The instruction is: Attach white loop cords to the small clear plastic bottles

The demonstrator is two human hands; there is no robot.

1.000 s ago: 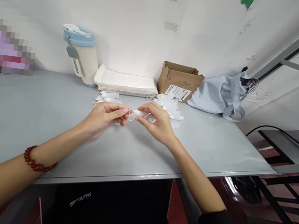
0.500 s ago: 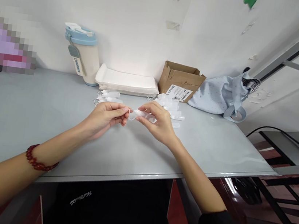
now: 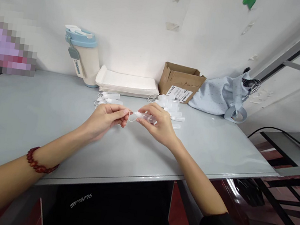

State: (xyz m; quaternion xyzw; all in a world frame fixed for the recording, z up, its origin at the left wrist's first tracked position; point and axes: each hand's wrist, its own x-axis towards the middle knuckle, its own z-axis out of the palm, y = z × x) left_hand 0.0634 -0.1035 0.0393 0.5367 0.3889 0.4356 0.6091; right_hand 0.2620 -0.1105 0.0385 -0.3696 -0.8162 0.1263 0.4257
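My right hand point(image 3: 161, 125) grips a small clear plastic bottle point(image 3: 149, 118) between thumb and fingers, its white nozzle end pointing left. A thin white cord point(image 3: 131, 120) loops down from that end towards my left hand point(image 3: 107, 120). The left thumb and fingertips are pinched together on the cord, and whatever else they cover is hidden. Behind the left hand lie several similar bottles point(image 3: 112, 96) with cords. More white-capped bottles point(image 3: 175, 118) lie in a cluster behind and to the right of my right hand.
Along the wall stand a cream tumbler with a blue lid point(image 3: 86, 60), a stack of white envelopes point(image 3: 128, 84), an opened cardboard box point(image 3: 182, 80) and a light blue cloth bag point(image 3: 214, 93). The grey table point(image 3: 138, 159) ends in front of me. Metal framing point(image 3: 286, 64) rises at the right.
The bottle and both hands stay almost in place. The view has shifted very slightly.
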